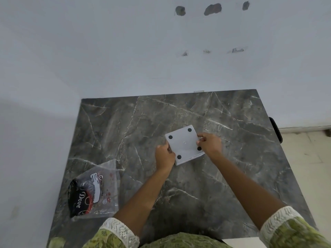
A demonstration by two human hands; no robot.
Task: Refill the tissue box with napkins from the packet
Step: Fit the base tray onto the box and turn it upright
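Mid-frame, our left hand (164, 156) and right hand (209, 143) clamp the upturned tissue box (184, 144); next, we judge, opening its base.

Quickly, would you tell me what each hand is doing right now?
Left hand: closed on the box's left edge.
Right hand: closed on its right edge.

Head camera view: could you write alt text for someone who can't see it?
Both hands, left hand and right hand, grip opposite sides of a white tissue box turned underside up, showing four black feet, on a dark marble table. A clear napkin packet lies near the table's left edge.
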